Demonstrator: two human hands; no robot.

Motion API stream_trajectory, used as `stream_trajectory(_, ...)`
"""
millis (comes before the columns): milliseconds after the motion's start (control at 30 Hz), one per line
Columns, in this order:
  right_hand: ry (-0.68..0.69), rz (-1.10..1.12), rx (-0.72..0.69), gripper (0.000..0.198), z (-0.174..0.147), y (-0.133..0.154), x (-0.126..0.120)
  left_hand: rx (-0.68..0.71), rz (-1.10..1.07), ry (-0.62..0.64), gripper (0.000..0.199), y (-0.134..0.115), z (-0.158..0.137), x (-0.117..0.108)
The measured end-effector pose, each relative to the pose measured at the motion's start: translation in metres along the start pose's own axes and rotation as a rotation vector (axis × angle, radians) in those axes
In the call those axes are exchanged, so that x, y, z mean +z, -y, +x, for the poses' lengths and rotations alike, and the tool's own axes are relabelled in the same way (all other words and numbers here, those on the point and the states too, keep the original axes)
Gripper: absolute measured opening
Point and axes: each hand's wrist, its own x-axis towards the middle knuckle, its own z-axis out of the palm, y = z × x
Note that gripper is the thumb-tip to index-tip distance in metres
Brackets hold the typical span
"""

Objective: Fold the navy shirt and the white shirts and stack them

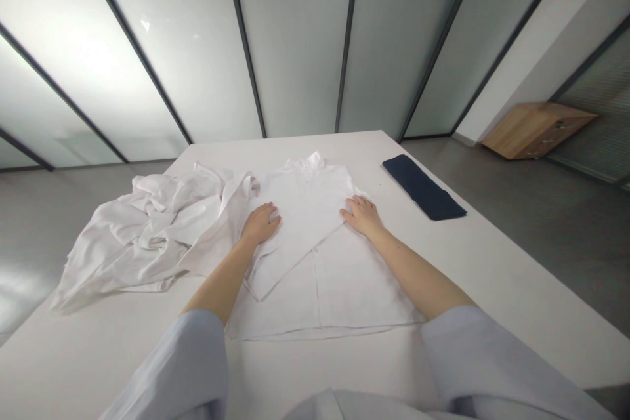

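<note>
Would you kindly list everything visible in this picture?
Flat-topped white table: one, white, foreground.
Flat white cloth shirt: one, white, on table.
Crumpled white cloth heap: one, white, left of shirt.
Flat navy rectangle, apparently fabric: one, navy, right of shirt.
Dark-framed frosted glass panels: several, pale grey, background.
Boxy wooden cabinet: one, light brown, far right.
Flat wall: one, white, beside cabinet.
Smooth floor: one, grey, around table.
Left hand: one, open, on shirt's left.
Right hand: one, open, on shirt's right.
Arms: two, pale grey sleeves, bottom.
</note>
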Motion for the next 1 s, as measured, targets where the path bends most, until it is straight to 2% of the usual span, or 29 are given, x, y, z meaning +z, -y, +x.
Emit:
stream_trajectory(233, -0.085, 0.035, -0.007, 0.033, -0.002, 0.000, -0.004, 0.004, -0.020, -0.016, 0.046, 0.001, 0.000, 0.001)
stream_trajectory(833, -0.074, 0.017, -0.023, 0.031, -0.004, 0.002, -0.008, -0.022, 0.019, 0.014, 0.042, -0.010, -0.003, -0.007)
stream_trajectory(900, -0.080, 0.017, -0.025, 0.031, -0.003, 0.001, -0.007, -0.040, 0.035, -0.020, 0.042, -0.011, -0.001, -0.016)
stream_trajectory(1000, -0.089, 0.018, -0.032, 0.030, -0.003, 0.001, -0.006, -0.090, 0.100, -0.194, 0.042, -0.009, 0.003, -0.038)
